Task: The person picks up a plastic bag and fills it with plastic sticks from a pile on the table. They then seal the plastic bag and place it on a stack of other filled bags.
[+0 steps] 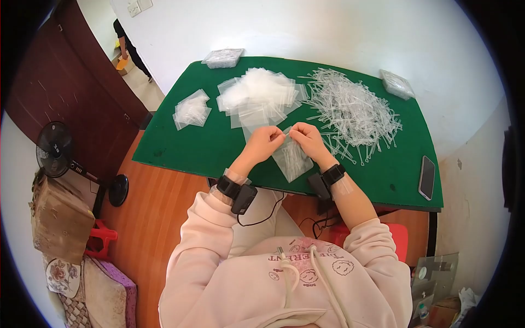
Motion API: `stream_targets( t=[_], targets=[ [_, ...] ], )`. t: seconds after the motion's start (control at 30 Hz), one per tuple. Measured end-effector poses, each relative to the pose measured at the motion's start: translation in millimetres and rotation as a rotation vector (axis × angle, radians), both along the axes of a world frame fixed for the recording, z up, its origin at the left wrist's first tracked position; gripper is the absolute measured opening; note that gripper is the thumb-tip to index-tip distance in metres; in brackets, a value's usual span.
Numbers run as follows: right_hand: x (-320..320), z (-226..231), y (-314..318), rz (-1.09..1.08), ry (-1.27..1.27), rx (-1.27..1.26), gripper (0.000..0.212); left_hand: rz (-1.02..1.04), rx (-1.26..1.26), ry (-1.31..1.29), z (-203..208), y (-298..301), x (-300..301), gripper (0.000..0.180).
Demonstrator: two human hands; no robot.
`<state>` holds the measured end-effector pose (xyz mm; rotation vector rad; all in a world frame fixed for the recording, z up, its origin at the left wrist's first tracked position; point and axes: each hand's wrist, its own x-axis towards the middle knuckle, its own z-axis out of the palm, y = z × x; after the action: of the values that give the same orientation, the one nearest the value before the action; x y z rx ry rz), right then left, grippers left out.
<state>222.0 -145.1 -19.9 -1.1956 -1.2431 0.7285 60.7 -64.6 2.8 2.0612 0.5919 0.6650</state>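
Observation:
A clear plastic bag (293, 163) with several thin clear pieces inside hangs over the near part of the green table. My left hand (264, 144) is closed on the bag's top edge, fingers pinched. Close beside it, my right hand (308, 140) pinches the same edge farther right. Just beyond my hands lies a large heap of flat clear bags (257, 93), some spread toward me. To the right is a big tangled pile of thin clear plastic sticks (353, 106) with small looped ends. A smaller stack of clear bags (192, 109) sits at the left.
The green table (180, 145) stands against a white wall. Clear packs lie at its far left (223, 58) and far right (397, 84), and a phone (426, 177) near the right edge. A fan (54, 147) stands on the floor at left. Beyond the doorway, a person (130, 49) is partly visible.

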Motion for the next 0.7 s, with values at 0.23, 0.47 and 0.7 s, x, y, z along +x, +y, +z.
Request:
stream_targets(
  t=[0.23, 0.47, 0.7],
  targets=[
    [10, 3, 1, -0.056, 0.034, -0.021, 0.012, 0.043, 0.066, -0.041, -3, 2, -14, 0.019],
    [-11, 20, -6, -0.4, -0.619, 0.336, 0.005, 0.186, 0.483, 0.032, -5, -8, -16, 0.01],
    [-16, 15, -6, -0.219, -0.931, 0.445, 0.008, 0.186, 0.705, 0.088, -1, -18, -8, 0.007]
  ],
)
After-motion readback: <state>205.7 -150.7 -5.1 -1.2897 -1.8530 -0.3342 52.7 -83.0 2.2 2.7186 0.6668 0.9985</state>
